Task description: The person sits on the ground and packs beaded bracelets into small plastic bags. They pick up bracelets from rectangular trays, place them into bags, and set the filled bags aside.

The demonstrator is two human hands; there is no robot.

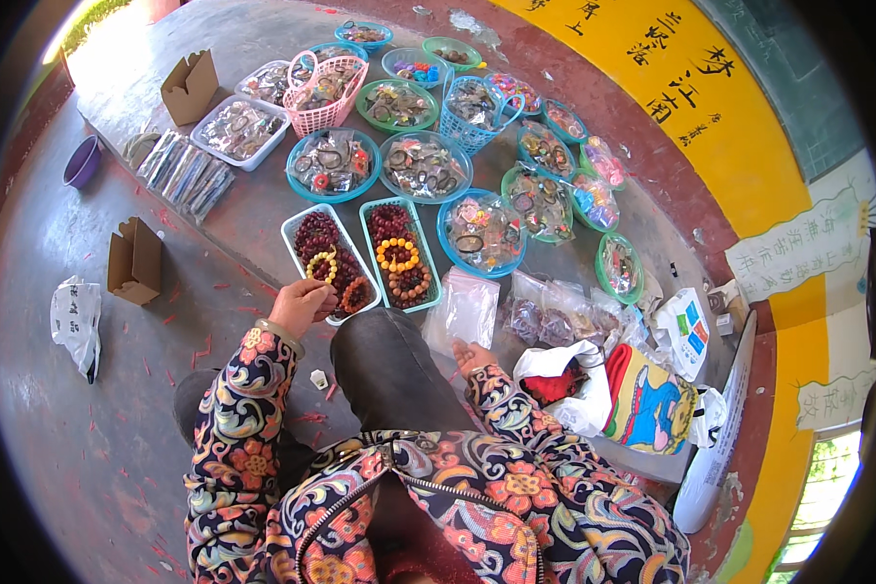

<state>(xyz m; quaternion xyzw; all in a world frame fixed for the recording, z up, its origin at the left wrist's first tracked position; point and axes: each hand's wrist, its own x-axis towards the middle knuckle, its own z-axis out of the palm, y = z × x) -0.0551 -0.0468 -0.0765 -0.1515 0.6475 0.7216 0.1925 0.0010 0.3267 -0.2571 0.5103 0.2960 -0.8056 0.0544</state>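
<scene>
My left hand point(299, 304) reaches forward over the near end of a white tray point(293, 230) of dark red and brown bead bracelets. Its fingers pinch a yellow bead bracelet point(322, 266) that lies on the beads. My right hand point(469, 356) rests beside my raised knee, fingers loosely curled, just below a clear plastic bag point(471, 308) on the ground. Whether it holds anything is hard to see. A second, teal tray point(426, 255) with red, yellow and brown bracelets sits right of the first.
Many round teal and green bowls point(333, 164) of bagged trinkets, a pink basket point(327, 92) and a blue basket point(473, 105) fill the ledge beyond. Two open cardboard boxes point(134, 261) and a purple bowl point(83, 162) lie left. Bags and a colourful cloth point(649, 401) lie right.
</scene>
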